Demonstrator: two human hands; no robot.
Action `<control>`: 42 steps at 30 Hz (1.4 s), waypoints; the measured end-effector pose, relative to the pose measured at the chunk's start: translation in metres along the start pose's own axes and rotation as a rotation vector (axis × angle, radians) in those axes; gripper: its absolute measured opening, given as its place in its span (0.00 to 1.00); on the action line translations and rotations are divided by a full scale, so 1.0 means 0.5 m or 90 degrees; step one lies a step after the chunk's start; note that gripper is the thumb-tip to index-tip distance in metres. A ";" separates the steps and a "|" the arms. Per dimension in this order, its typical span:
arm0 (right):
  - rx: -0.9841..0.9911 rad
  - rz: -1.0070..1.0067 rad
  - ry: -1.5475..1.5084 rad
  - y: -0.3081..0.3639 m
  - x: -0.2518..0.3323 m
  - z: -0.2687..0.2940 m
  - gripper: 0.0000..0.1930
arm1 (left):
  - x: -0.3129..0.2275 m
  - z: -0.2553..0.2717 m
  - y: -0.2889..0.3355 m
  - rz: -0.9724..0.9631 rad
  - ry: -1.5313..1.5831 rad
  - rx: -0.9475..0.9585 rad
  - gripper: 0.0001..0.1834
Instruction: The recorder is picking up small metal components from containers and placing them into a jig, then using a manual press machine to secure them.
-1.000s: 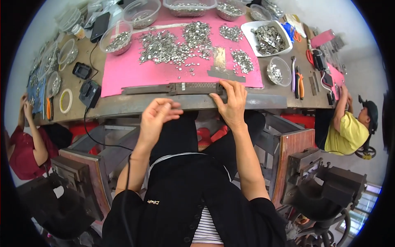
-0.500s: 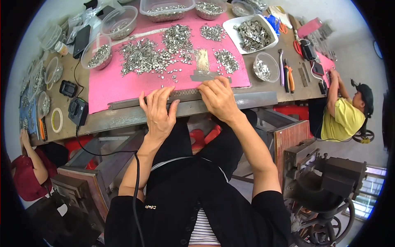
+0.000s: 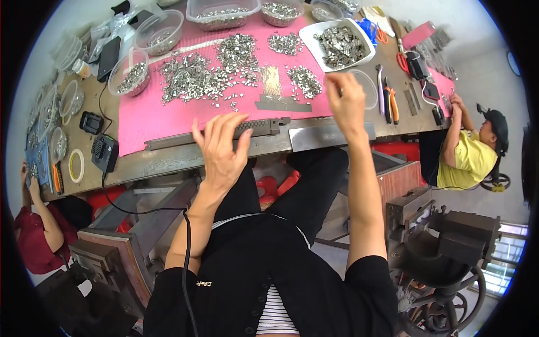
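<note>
A long dark metal bar with a slotted row (image 3: pixel 261 128) lies along the front edge of the pink mat. My left hand (image 3: pixel 221 150) rests over its middle, fingers apart with the tips at the bar. Raised off to the right, my right hand (image 3: pixel 349 104) has its fingers curled together; what they hold, if anything, is hidden. It partly covers a clear round tub (image 3: pixel 373 92) behind it. A bare grey metal strip (image 3: pixel 317 137) lies at the table edge to the right of the bar.
Piles of small silvery metal pieces (image 3: pixel 191 78) cover the pink mat (image 3: pixel 140 121). A white tray (image 3: pixel 306 39) of metal pieces stands far right, near orange-handled pliers (image 3: pixel 394 106). A black cable crosses my left arm. Co-workers sit at both sides, including one in yellow (image 3: pixel 463 160).
My right hand has left the bar and moved right and up toward the clear tub, its fingers curling. The bar's right end is now uncovered. My left hand stays on the bar.
</note>
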State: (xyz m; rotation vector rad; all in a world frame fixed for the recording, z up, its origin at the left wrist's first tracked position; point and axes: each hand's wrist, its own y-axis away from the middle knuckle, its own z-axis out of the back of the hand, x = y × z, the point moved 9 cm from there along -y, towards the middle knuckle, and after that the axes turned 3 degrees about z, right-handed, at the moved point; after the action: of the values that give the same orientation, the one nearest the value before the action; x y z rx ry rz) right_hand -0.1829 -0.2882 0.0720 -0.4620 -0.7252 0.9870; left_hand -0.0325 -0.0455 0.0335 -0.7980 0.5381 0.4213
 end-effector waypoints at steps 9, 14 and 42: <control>0.067 -0.094 -0.081 0.100 0.004 -0.068 0.05 | -0.059 -0.200 -0.128 -0.086 0.016 0.086 0.08; 0.032 -0.035 0.026 0.096 0.029 -0.062 0.05 | -0.060 -0.244 -0.145 -0.122 -0.065 0.127 0.08; 0.025 -0.120 -0.066 0.125 0.012 -0.046 0.05 | -0.055 -0.242 -0.145 -0.173 -0.076 0.184 0.03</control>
State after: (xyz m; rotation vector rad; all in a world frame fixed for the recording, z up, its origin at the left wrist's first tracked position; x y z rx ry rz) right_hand -0.2006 -0.2533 0.0176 -0.3036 -0.8257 0.8509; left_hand -0.0497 -0.1877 0.0203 -0.5534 0.3622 0.1338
